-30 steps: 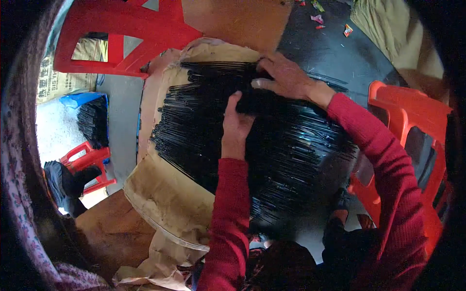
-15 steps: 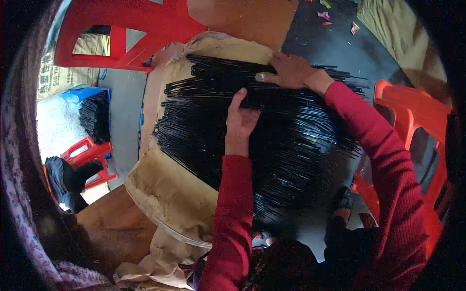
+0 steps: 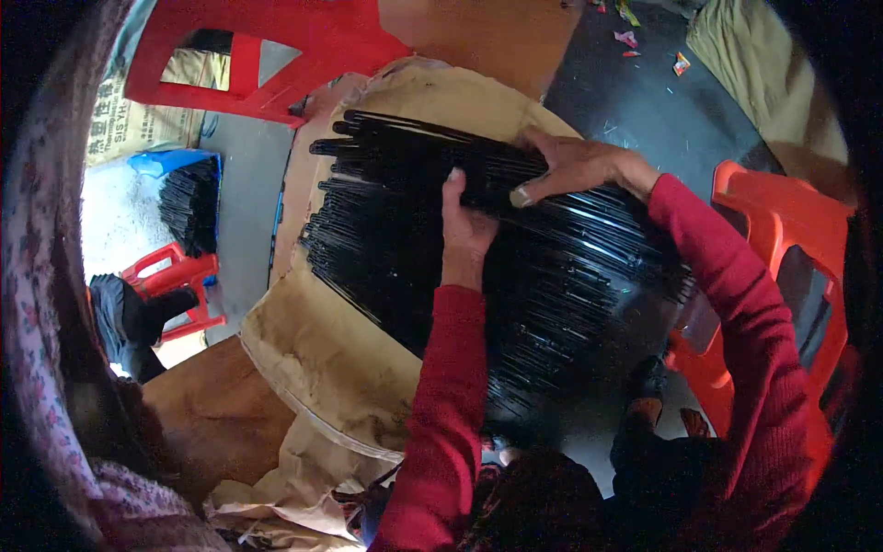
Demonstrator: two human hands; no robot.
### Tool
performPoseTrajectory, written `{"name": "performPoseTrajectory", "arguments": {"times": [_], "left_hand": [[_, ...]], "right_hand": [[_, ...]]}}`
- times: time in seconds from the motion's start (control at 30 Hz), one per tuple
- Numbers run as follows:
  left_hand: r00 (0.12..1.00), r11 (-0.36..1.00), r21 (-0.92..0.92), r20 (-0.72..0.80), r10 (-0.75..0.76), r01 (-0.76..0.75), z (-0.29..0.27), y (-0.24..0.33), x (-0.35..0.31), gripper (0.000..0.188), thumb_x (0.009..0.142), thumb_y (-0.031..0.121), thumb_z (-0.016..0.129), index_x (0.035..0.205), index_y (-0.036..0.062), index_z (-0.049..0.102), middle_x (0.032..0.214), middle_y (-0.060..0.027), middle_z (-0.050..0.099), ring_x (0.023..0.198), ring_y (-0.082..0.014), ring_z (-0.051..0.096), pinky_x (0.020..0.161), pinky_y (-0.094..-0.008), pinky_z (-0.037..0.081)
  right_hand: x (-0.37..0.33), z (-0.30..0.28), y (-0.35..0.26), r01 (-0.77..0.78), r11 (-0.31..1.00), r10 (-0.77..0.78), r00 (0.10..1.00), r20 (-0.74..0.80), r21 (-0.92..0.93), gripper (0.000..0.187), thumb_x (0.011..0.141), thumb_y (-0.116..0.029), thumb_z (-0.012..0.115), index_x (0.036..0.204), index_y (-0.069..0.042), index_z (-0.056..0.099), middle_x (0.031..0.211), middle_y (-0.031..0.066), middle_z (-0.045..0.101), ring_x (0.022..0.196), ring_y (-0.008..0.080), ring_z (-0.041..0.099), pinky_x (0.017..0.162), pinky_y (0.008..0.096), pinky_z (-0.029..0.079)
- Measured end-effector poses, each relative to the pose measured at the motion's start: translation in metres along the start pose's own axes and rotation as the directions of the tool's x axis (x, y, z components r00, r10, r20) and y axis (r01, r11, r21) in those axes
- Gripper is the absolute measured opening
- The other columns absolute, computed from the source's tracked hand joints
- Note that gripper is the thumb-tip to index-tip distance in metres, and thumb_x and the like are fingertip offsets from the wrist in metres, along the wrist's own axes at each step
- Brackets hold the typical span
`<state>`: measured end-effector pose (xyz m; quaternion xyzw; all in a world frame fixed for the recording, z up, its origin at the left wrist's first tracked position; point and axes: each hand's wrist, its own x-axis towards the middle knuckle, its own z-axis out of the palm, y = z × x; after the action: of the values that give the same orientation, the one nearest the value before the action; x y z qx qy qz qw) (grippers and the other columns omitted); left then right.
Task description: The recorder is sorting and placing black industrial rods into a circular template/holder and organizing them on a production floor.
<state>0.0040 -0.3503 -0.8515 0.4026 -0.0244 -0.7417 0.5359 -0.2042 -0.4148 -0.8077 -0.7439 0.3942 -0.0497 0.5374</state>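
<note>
A wide heap of thin black rods (image 3: pixel 543 304) lies side by side on tan sheeting, their ends uneven at left and right. My left hand (image 3: pixel 469 230) sits in the middle of the heap, thumb pointing up, its other fingers hidden among the rods. Across the far part of the heap, my right hand (image 3: pixel 589 166) spans a bundle, with its thumb on the near side and its fingers over the far side. Both hands appear to hold rods of this far bundle, though how many cannot be made out.
A red plastic chair (image 3: pixel 276 87) stands at the far left, an orange-red one (image 3: pixel 782 212) at the right. Further left are a small red stool (image 3: pixel 189 285) and another stack of black rods (image 3: pixel 189 207). Tan sheeting (image 3: pixel 331 359) borders the heap; wrappers (image 3: pixel 681 64) litter the grey floor.
My right hand has moved right and slightly nearer, its thumb wider from the fingers. The far bundle's left ends have shifted left, and its loose right ends no longer stick out beyond my right wrist.
</note>
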Motion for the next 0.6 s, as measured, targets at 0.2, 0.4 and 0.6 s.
{"name": "performPoseTrajectory", "arguments": {"times": [0.2,0.4,0.6], "left_hand": [[0.98,0.979,-0.049,-0.056,0.193,-0.196,0.02,-0.006,-0.012,0.06,0.088,0.049,0.051,0.134,0.0099,0.052,0.131,-0.0102,0.058,0.119,-0.031,0.055,0.104,-0.0479,0.041],[0.93,0.933,0.012,0.074,0.359,-0.361,0.023,0.042,-0.021,0.065,0.086,0.054,0.048,0.132,0.0085,0.054,0.128,-0.0109,0.059,0.117,-0.0297,0.055,0.103,-0.0457,0.042],[0.947,0.947,0.05,0.061,0.316,-0.319,-0.017,0.102,0.007,0.055,0.091,0.046,0.05,0.131,0.0083,0.054,0.128,-0.0108,0.059,0.117,-0.0291,0.055,0.103,-0.0457,0.042]], "right_hand": [[-0.011,0.015,-0.039,-0.025,0.978,-0.002,0.992,-0.126,-0.205,0.091,0.081,-0.059,0.063,0.141,0.002,0.03,0.124,0.031,0.054,0.114,0.0425,0.056,0.098,0.0435,0.044],[0.019,0.004,-0.089,0.105,0.964,-0.133,0.986,-0.101,-0.244,0.085,0.083,-0.054,0.06,0.147,-0.007,0.028,0.12,0.0306,0.058,0.109,0.0433,0.058,0.092,0.047,0.046],[0.09,0.017,-0.072,0.18,0.897,-0.288,0.932,-0.223,-0.405,0.087,0.081,-0.056,0.061,0.148,-0.01,0.03,0.124,0.0273,0.057,0.115,0.0427,0.056,0.097,0.0493,0.044]]}}
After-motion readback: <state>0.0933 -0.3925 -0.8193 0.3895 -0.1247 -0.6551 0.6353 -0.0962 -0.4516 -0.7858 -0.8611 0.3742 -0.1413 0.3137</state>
